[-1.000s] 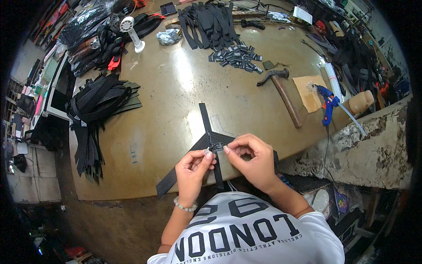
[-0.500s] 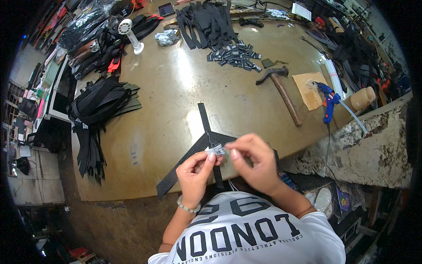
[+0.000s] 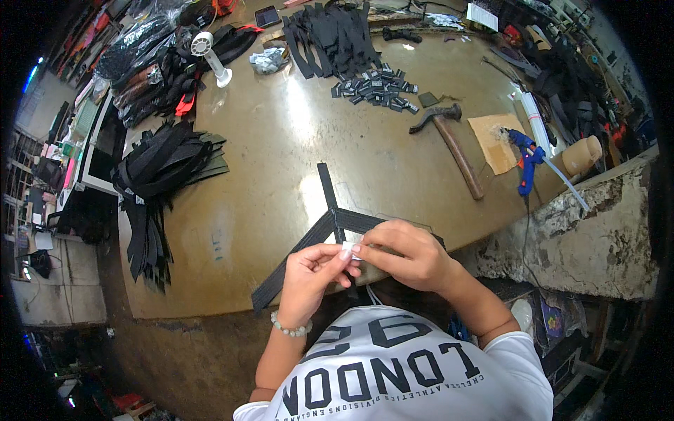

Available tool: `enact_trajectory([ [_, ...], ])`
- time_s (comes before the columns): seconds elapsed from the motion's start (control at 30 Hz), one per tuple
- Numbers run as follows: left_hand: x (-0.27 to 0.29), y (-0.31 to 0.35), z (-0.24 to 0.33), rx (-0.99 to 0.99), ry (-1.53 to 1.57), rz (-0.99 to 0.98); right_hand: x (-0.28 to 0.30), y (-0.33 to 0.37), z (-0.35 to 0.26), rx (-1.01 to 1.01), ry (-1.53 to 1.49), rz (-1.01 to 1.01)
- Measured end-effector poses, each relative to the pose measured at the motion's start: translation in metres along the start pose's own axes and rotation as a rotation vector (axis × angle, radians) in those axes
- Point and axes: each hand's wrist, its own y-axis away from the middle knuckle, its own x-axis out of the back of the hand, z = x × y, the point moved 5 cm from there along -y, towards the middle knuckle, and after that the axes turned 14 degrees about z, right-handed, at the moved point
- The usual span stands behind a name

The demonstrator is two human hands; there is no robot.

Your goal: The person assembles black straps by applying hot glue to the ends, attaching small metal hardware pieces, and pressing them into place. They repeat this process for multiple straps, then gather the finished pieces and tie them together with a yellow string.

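Observation:
A small pale label (image 3: 349,247) is pinched between the fingertips of both hands, just above the table's near edge. My left hand (image 3: 309,275) grips it from the left with thumb and forefinger. From the right, the thumb and fingers of my right hand (image 3: 411,256) close on its other side. Beneath them lie flat black webbing straps (image 3: 300,251) joined in a Y shape. One strap points away from me, and two spread toward the left and right. The right one is partly covered by my right hand.
A claw hammer (image 3: 456,154) and a blue glue gun (image 3: 526,156) on cardboard (image 3: 488,133) lie to the right. Small black tags (image 3: 375,88) are heaped at the back near cut black straps (image 3: 330,38). Strap bundles (image 3: 161,161) and a white handheld fan (image 3: 213,59) are left.
My right hand, blurred and apart from the label before, has come in to pinch it. The label's printed face has turned from view, and a plain pale side shows.

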Motion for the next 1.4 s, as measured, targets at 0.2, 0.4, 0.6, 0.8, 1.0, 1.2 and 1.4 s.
enact_trajectory([
  [0.2, -0.001, 0.001, 0.012, -0.188, -0.164, 0.107, -0.012, 0.033, 0.022, -1.091, -0.675, 0.219],
  [0.4, -0.004, 0.003, 0.010, -0.188, -0.231, 0.144, -0.027, 0.046, 0.027, -1.216, -0.846, 0.152],
  [0.6, 0.012, -0.013, 0.009, -0.284, -0.536, 0.288, -0.030, 0.035, 0.037, -1.089, -0.208, 0.015],
  [0.8, 0.013, -0.046, 0.018, -0.506, -0.806, 0.347, -0.055, 0.026, 0.071, -0.999, 0.061, -0.090],
  [1.0, 0.019, -0.054, 0.016, -0.419, -0.807, 0.368, -0.061, 0.035, 0.077, -1.021, 0.075, -0.103],
  [1.2, 0.020, -0.056, 0.011, -0.383, -0.734, 0.406, -0.061, 0.033, 0.080, -1.020, 0.061, -0.145],
  [1.4, 0.026, -0.036, 0.017, -0.437, -0.532, 0.254, -0.062, 0.033, 0.084, -1.033, 0.065, -0.179],
])
